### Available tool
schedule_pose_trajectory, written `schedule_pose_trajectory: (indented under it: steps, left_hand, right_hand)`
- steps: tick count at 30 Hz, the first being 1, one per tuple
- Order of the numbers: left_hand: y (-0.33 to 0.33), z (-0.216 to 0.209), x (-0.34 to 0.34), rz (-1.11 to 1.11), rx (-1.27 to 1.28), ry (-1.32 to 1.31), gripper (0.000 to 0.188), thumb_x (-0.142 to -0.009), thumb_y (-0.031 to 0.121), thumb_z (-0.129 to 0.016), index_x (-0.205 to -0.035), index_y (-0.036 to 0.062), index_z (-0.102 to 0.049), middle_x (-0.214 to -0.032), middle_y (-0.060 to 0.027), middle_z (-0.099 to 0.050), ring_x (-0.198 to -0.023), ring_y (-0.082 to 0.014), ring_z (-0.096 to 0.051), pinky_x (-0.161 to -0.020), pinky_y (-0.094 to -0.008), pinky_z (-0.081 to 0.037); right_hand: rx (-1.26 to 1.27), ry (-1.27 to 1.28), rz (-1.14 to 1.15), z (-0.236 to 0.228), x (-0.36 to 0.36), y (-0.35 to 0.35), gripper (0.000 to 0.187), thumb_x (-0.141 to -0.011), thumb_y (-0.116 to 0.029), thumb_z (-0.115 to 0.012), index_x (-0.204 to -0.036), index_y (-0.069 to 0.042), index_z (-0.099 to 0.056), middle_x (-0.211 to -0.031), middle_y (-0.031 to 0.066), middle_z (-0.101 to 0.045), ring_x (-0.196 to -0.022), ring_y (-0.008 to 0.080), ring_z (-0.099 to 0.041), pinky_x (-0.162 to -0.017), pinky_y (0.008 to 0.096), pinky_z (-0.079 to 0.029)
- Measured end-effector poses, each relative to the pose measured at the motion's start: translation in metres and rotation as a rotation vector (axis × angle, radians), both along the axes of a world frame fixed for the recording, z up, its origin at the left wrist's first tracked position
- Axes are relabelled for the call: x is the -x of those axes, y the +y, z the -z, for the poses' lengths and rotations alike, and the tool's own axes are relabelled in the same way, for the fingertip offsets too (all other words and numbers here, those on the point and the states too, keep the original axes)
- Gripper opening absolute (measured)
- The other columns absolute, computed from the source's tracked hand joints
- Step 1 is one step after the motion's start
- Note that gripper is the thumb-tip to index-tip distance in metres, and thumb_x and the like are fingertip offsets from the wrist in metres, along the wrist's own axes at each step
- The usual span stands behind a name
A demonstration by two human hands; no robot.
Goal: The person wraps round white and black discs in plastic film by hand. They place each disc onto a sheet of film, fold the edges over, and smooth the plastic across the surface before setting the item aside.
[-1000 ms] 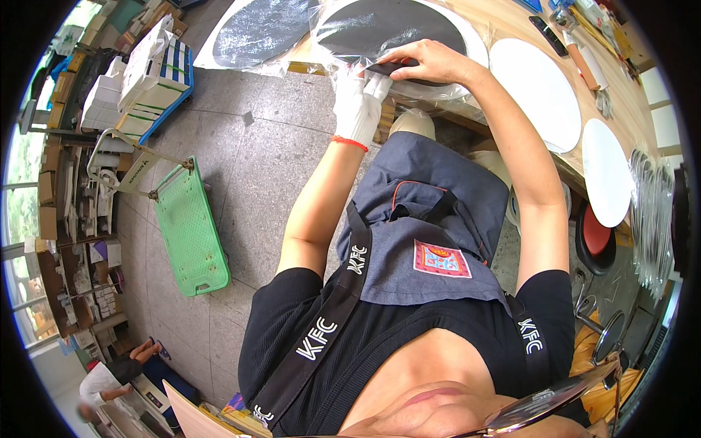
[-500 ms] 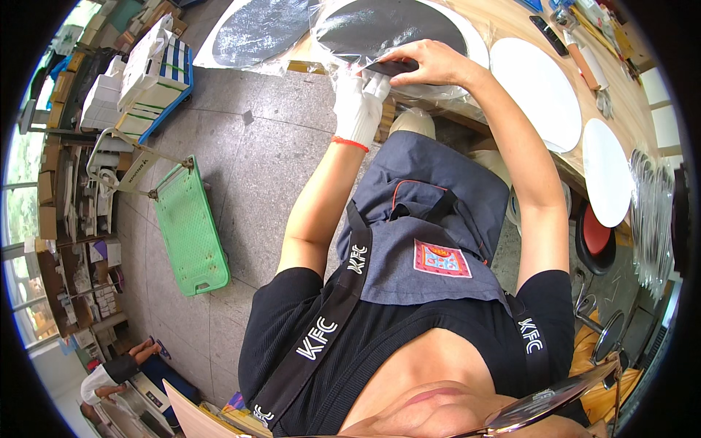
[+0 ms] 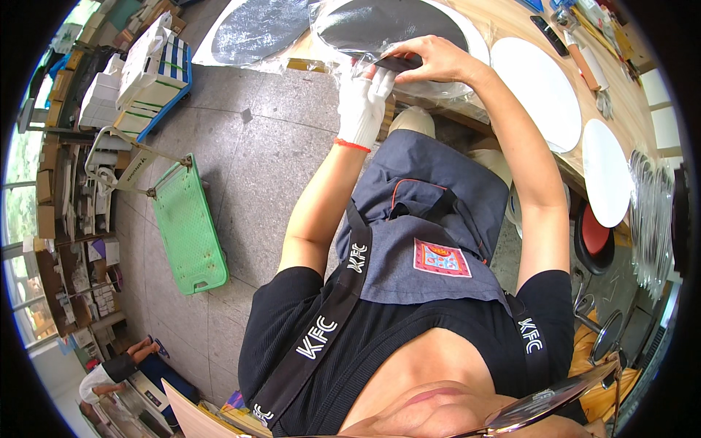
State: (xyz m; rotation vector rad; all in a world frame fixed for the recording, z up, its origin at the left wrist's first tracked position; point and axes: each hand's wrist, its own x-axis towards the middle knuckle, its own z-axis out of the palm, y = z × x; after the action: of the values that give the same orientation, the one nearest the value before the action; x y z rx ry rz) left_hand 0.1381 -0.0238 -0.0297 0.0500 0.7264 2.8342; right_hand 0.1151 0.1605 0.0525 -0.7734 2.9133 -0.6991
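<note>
My left hand [image 3: 361, 109] wears a white knit glove with a red cuff. Its bare fingertips pinch the clear plastic film [image 3: 343, 69] at the near edge of a dark oval panel [image 3: 394, 22] with a white border. Bare, my right hand [image 3: 438, 60] is closed around a small flat black piece [image 3: 401, 63], its exact kind unclear. The piece rests against the film beside my left fingertips. To the left lies another dark oval panel [image 3: 259, 29] in film.
White oval boards [image 3: 537, 95] lie right on the wooden table [image 3: 507, 22], with a phone [image 3: 549, 35] and tools beyond. Clear-wrapped sheets [image 3: 650, 219] hang at the far right. A green platform cart [image 3: 191, 226] and stacked boxes [image 3: 153, 80] stand left. Another person [image 3: 109, 376] is at lower left.
My right hand and the black piece have shifted slightly away from me. My left hand stays at the film edge, turned a little.
</note>
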Motion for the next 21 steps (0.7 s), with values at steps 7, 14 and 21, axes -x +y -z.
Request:
schedule_pose_trajectory:
  steps: [7,14,21]
  left_hand:
    - [0.0007,-0.0059,-0.0046,-0.013,0.061,0.006,0.059,-0.091,-0.003,-0.055,-0.143,0.0131,-0.03,-0.126,-0.0136,-0.049,-0.116,-0.0327,-0.053,-0.097,-0.046,-0.05]
    - [0.0002,-0.0032,-0.0029,-0.01,0.064,0.041,0.057,-0.091,-0.005,-0.054,-0.14,0.0114,-0.032,-0.126,-0.0143,-0.049,-0.115,-0.0321,-0.054,-0.096,-0.0439,-0.051]
    - [-0.0002,0.0028,0.0003,0.0,0.065,0.063,0.059,-0.09,-0.005,-0.055,-0.142,0.0111,-0.031,-0.126,-0.0157,-0.049,-0.117,-0.0327,-0.054,-0.096,-0.0441,-0.051]
  right_hand:
    - [-0.011,0.0,0.005,0.0009,-0.0006,-0.0002,0.061,-0.072,-0.05,-0.074,-0.123,-0.018,-0.066,-0.114,0.0117,-0.069,-0.108,0.0253,-0.066,-0.097,0.037,-0.051]
    - [0.011,-0.005,-0.008,0.0013,-0.0006,-0.0001,0.061,-0.072,-0.05,-0.075,-0.123,-0.017,-0.066,-0.113,0.0117,-0.069,-0.106,0.0252,-0.066,-0.097,0.0366,-0.051]
    - [0.007,-0.007,-0.004,0.0052,0.0009,0.0009,0.061,-0.072,-0.05,-0.075,-0.123,-0.018,-0.066,-0.113,0.0117,-0.069,-0.106,0.0255,-0.066,-0.097,0.0372,-0.051]
